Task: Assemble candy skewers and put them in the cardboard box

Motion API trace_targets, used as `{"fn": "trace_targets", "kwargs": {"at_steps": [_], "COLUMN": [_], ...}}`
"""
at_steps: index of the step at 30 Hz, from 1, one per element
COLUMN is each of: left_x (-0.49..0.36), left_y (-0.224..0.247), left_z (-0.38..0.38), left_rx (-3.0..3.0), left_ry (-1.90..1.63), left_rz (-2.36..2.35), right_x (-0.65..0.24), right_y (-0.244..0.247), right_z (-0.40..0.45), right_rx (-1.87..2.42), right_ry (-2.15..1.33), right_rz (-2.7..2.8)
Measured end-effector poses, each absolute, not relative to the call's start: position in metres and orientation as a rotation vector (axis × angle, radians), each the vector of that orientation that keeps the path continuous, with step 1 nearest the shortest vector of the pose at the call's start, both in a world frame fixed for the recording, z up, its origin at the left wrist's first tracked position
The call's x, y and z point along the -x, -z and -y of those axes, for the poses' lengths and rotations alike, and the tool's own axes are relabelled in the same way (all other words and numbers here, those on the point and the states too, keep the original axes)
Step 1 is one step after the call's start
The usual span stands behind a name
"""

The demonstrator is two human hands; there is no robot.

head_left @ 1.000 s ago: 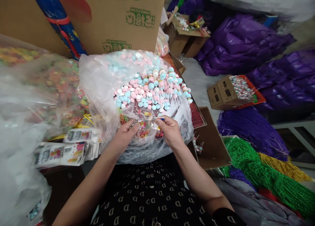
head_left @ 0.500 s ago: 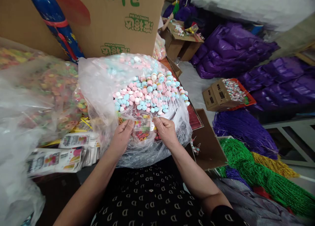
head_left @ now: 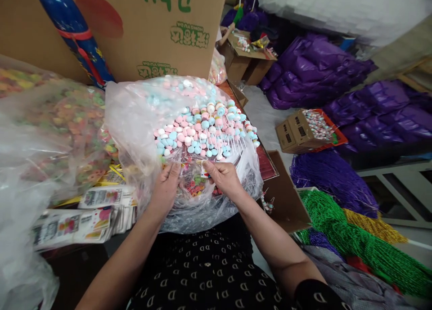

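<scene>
Low over a clear plastic bag [head_left: 209, 211], my two hands face each other. Between thumb and fingers, my left hand [head_left: 166, 186] pinches the left end of a small printed packet [head_left: 204, 170]. Closed on its right end is my right hand [head_left: 224, 178]. The packet is tipped nearly edge-on, so little of its face shows. Just beyond my hands lie pink, blue and white candies [head_left: 189, 137], several strung or on thin white sticks. Below and between my hands, colourful ring candies [head_left: 193, 187] show in the bag.
To the left are a big bag of ring candies [head_left: 67, 116] and stacked printed packets [head_left: 72, 224]. A large carton [head_left: 145, 35] and a blue inflatable tube [head_left: 74, 35] stand behind. An open box [head_left: 286, 193] and green strands [head_left: 337, 215] are at right. Another person's hand [head_left: 230, 29] shows far back.
The packet has tilted from face-up to nearly edge-on. My hands have shifted slightly left, still closed on its ends. The whole view has moved a little.
</scene>
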State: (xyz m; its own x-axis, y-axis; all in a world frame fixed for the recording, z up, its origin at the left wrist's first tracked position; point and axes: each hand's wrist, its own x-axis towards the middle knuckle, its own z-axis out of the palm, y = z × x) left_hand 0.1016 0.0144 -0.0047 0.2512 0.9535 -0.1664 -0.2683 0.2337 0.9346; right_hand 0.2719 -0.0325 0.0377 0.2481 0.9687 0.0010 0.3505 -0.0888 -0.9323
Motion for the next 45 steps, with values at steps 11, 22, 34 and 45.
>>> {"fn": "trace_targets", "kwargs": {"at_steps": [11,22,34,45], "left_x": [-0.099,-0.099,-0.095,-0.109], "left_y": [0.012,0.011,-0.007,-0.016], "left_z": [-0.024,-0.025,-0.032,-0.021], "left_rx": [-0.824,-0.634,-0.362,-0.437], "left_ry": [-1.187,-1.210,-1.159,-1.099], "left_rz": [-0.881,-0.827,-0.653,-0.640], "right_x": [-0.332,-0.336,-0.344,-0.344], "right_y": [-0.102,-0.088,-0.053,-0.028], "right_z": [-0.068,-0.074,0.019,0.115], "right_rx": [2.401,2.644,1.521,1.374], "right_ry": [0.065,0.103,-0.603,-0.819], "right_rz": [1.623,1.551,0.950,0.945]}}
